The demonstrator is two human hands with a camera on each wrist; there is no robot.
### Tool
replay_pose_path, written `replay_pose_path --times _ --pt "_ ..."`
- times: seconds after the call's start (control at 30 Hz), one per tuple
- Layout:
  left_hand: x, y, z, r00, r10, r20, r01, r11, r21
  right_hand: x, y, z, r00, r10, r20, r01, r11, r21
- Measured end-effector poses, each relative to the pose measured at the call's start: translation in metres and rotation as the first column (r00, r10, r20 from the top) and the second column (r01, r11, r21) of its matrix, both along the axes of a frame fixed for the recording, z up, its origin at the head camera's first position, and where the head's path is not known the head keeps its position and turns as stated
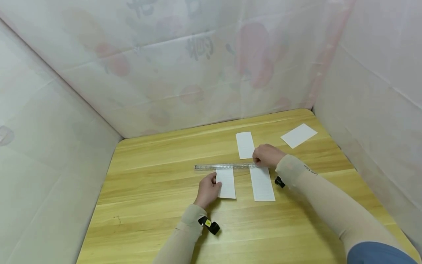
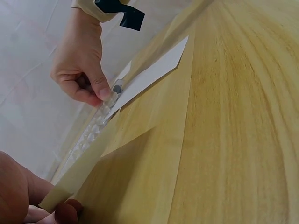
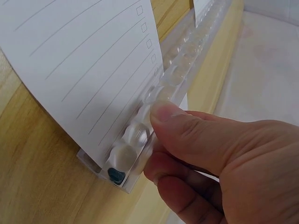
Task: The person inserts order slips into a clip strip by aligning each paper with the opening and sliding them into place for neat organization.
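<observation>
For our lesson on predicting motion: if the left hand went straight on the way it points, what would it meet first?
Besides the paper it pinches, the left hand would probably meet the clear strip first, though depth is unclear.

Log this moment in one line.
Left hand: pinches paper | Right hand: grips clear strip | Table: two more papers beyond strip

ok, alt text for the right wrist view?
A right hand pinches a clear strip with a row of round bumps, near an end marked by a dark spot. The edge of a ruled white sheet with small checkboxes meets the strip, over a wooden tabletop.
</observation>
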State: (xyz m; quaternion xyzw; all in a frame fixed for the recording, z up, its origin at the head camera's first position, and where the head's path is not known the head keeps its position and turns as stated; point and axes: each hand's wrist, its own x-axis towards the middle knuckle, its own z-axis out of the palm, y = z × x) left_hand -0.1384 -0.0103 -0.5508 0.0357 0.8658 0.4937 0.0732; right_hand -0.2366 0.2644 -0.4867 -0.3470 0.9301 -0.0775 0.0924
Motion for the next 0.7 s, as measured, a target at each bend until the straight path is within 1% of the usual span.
replay_pose_path --times 0.13,0.27,0.47,0.57,0.7 --pt "0.001 0.0019 0.0007 1.0 -0.01 0.006 0.01 1.0 0.009 0.0017 0.0031 0.0007 1.0 0.001 0.001 -0.001 1.0 0.002" --pt "0.0011 0.0035 0.0023 0.999 -0.035 0.021 0.035 0.999 0.004 0.003 0.0065 -0.001 1.0 0.002 0.002 -0.002 1.0 0.007" --pt "0.0001 0.0048 0.0045 0.996 -0.086 0.001 0.086 0.996 -0.022 0.0054 0.0085 -0.0028 1.0 -0.008 0.017 0.008 1.0 0.013" --pt "-0.0005 0.0046 0.0055 0.995 -0.095 -0.005 0.095 0.995 -0.025 0.0054 0.0077 -0.0031 1.0 -0.007 0.016 0.007 1.0 0.008" --pt "-0.0025 0.0055 0.0056 0.996 -0.092 -0.01 0.092 0.996 -0.021 0.0037 0.0068 -0.0029 1.0 -0.006 0.009 0.006 1.0 0.002"
